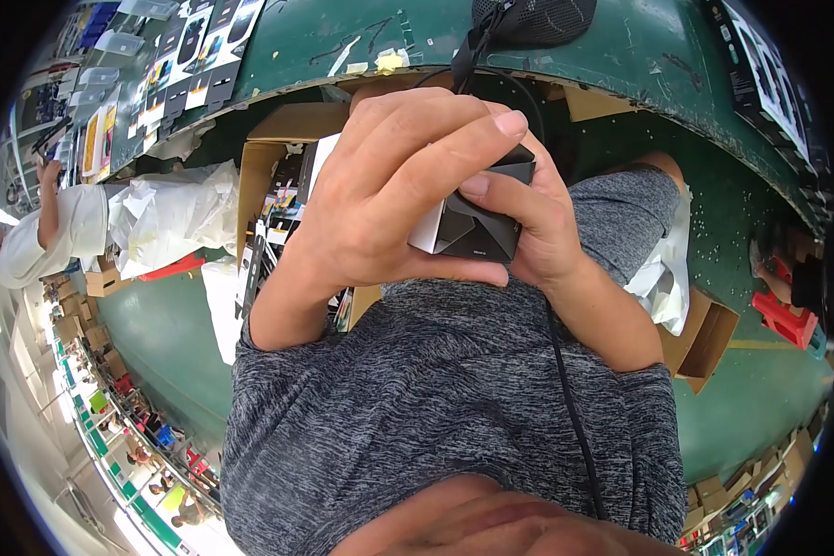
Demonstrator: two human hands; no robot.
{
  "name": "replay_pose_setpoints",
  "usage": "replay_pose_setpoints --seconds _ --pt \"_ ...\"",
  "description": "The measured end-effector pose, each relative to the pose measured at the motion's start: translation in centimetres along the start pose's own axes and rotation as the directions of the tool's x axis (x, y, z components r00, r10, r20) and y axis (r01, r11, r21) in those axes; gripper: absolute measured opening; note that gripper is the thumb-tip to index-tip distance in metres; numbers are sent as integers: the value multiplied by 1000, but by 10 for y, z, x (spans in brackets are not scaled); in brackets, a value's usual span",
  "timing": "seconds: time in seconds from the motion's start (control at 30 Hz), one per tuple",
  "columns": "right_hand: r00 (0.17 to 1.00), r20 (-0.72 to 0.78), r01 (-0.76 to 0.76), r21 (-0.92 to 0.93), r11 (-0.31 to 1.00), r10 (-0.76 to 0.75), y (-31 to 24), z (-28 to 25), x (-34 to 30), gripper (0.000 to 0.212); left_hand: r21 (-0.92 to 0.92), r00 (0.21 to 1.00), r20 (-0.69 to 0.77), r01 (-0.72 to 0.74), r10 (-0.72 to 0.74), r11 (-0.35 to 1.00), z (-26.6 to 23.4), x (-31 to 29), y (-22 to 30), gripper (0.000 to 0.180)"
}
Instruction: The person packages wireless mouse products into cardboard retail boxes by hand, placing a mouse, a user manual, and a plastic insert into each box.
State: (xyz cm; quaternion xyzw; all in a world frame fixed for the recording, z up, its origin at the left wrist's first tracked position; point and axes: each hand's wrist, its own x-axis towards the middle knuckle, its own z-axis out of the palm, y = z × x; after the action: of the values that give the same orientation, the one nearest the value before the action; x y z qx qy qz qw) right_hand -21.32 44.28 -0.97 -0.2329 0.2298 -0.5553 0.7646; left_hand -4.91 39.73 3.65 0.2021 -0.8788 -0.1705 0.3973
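Between my two hands, over my lap, is a small black and white cardboard box (pixel 473 230), its dark end facing me. My left hand (pixel 394 190) wraps over its left side, with the fingers stretched across the top and the thumb along the lower edge. From the right, my right hand (pixel 542 218) grips the box, its thumb pressed near the upper edge. A dark opening or recess shows under the left fingertips; whether a flap is folded there I cannot tell. Much of the box is covered by my fingers.
A green worktable (pixel 343 46) curves across the far side, with flat printed box blanks (pixel 195 46) at left and a black mesh bag (pixel 537 23). An open carton (pixel 255 176) of printed pieces stands by my left arm. Another person (pixel 56 232) works at far left.
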Motion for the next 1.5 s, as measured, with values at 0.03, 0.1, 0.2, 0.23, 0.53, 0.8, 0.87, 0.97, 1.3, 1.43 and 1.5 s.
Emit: replay_pose_setpoints --seconds 0.03,0.1,0.2,0.23,0.53,0.8,0.87,0.97,1.3,1.43,1.5 --pt "1000 -1 1 0 1000 -1 0 0 0 45 6 1000 -3 5 -5 1000 0 0 0 98" --pt "1000 2 -3 -9 1000 3 1 -1 0 44 5 1000 -4 8 -8 1000 0 0 1 98" --pt "999 24 31 -41 999 -30 5 -3 -1 51 -1 1000 1 14 -14 1000 -3 0 1 99" --pt "999 22 32 -43 999 -31 8 -6 -1 51 -7 1000 9 16 -16 1000 -4 1 1 99" --pt "988 145 78 -119 990 -61 3 -22 -1 54 -4 999 48 -8 8 1000 -7 7 -5 117" --pt "953 231 200 7 980 -196 10 -17 -2 50 111 998 44 -44 39 993 -28 8 2 109" --pt "926 10 376 36 926 -377 0 -18 7 47 -92 913 -408 -49 7 995 -30 2 -23 89" --pt "912 -114 295 -485 823 -394 -12 -76 12 38 -615 459 -667 106 -587 781 -36 4 -31 102" --pt "876 448 464 -884 61 -179 -40 -78 -45 39 -893 294 -420 37 -859 449 -8 -7 -51 80" --pt "860 510 510 -860 1 21 -50 -74 -69 35 -924 421 -207 213 -883 318 10 -10 -45 88" --pt "859 512 513 -858 -41 30 -58 -79 -77 36 -794 670 -79 406 -739 453 12 -16 -48 107"
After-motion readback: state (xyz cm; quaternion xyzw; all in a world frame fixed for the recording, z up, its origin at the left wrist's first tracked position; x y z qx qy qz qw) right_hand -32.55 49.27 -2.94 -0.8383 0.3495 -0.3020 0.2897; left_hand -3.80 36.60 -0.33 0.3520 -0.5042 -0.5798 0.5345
